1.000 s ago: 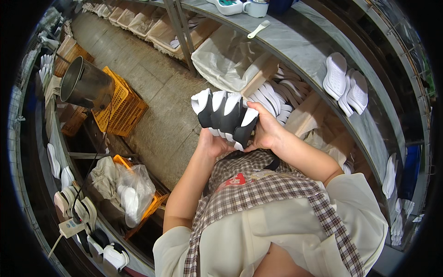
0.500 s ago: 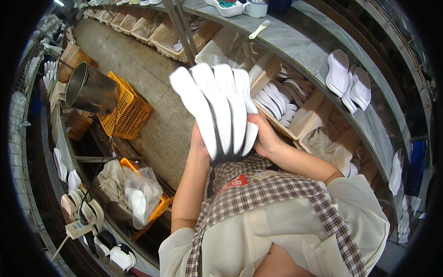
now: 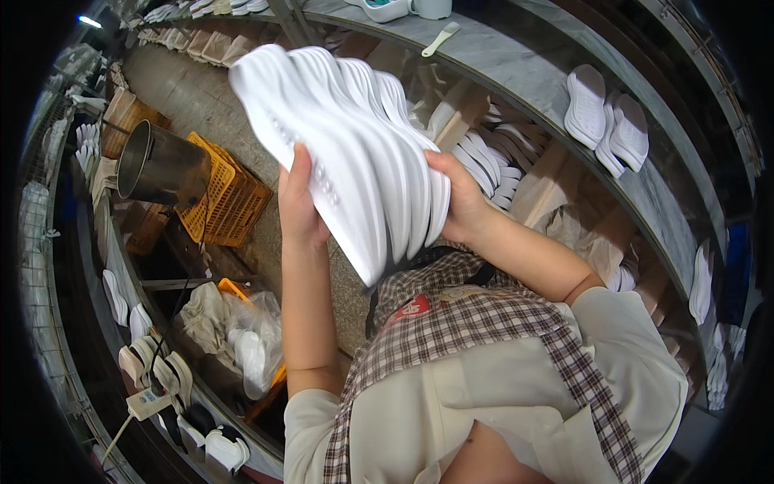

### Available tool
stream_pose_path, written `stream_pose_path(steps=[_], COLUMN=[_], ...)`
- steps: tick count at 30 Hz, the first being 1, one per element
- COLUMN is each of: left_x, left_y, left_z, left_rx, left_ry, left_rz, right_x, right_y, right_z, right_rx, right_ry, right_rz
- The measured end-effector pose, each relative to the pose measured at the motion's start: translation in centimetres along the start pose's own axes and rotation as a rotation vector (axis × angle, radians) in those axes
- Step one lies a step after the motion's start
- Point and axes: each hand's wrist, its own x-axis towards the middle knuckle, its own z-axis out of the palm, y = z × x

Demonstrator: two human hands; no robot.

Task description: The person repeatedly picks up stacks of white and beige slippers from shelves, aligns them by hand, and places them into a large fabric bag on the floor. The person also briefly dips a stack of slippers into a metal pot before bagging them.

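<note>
A fanned stack of several white shoe soles [image 3: 347,137] is held up in front of my chest, tilted with its upper end toward the left. My left hand [image 3: 301,202] grips the stack's left side, the thumb lying on the outermost sole's face. On the opposite side my right hand [image 3: 461,198] closes around the soles' edges, thumb on top. Most of the fingers are hidden behind the stack.
Along the right runs a grey bench [image 3: 516,60] with a white brush [image 3: 441,39] and loose white soles [image 3: 585,109]. Beneath it, a bin contains more soles [image 3: 476,167]. At left stand a metal pot [image 3: 157,161] and yellow crates [image 3: 230,198]; a power strip [image 3: 150,403] lies lower left.
Both hands have raised the stack and turned it, so the soles' broad faces now show more. My left hand has shifted up and leftward.
</note>
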Motion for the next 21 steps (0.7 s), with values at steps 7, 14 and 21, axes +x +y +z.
stream_pose_path(steps=[7, 14, 21], left_x=[2.2, 2.2, 2.4], left_y=[0.0, 0.3, 0.4], left_z=[1.1, 0.6, 0.6], left_rx=[-0.105, -0.117, -0.153], left_ry=[0.147, 0.162, 0.057], left_rz=[-0.213, -0.285, -0.324], right_x=[0.2, 0.0, 0.1], right_y=[-1.3, -1.5, -1.4], right_z=[1.9, 2.5, 2.2], right_rx=[0.192, 0.213, 0.231], right_ry=[0.244, 0.248, 0.234], right_rz=[0.280, 0.314, 0.315])
